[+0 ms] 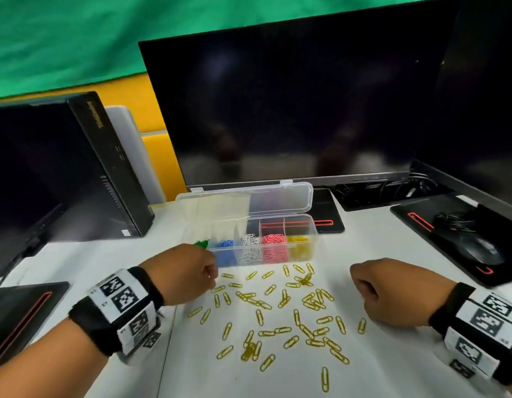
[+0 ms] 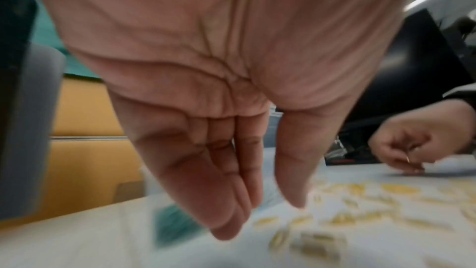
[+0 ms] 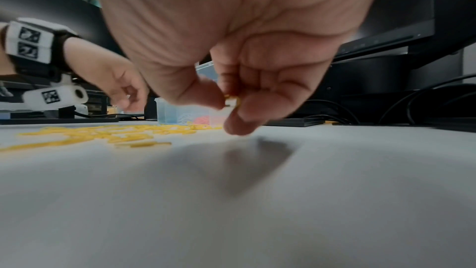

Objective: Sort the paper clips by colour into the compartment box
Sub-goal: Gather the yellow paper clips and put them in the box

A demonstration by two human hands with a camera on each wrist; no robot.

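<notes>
So the clear compartment box [image 1: 277, 248] sits open on the white bench [image 1: 392, 363], right in front of the big dark monitor [image 1: 292, 104], lid tipped back toward the screen. Going along the box from its left end: green clips [image 1: 202, 243], blue clips [image 1: 225, 251], white clips [image 1: 250, 248], pink clips [image 1: 273, 247] and a yellow pile [image 1: 298, 248] in the rightmost compartment. Each colour has its own slot.

On the near side of the box there's a big scatter of loose yellow paper clips [image 1: 277, 314] lying flat on the bench, a few overlapping in little clumps.

Left hand [image 1: 186, 271] is down right at the box's near-left corner, hiding most of the green end. From the left wrist view its fingers [image 2: 226, 186] are pretty much straight and pointing down with the thumb apart from them, nothing in it as far as I can see (that view is blurry though).

Right hand [image 1: 389, 291] is off to the right of the scatter, near-right of the box, low over the bench. The right wrist view shows thumb and fingers curled in, pinching one yellow clip [image 3: 231, 100].

Further out from the box: a black mouse [image 1: 478, 249] on a black mat to the right, and a black computer case [image 1: 105, 168] to the left.
</notes>
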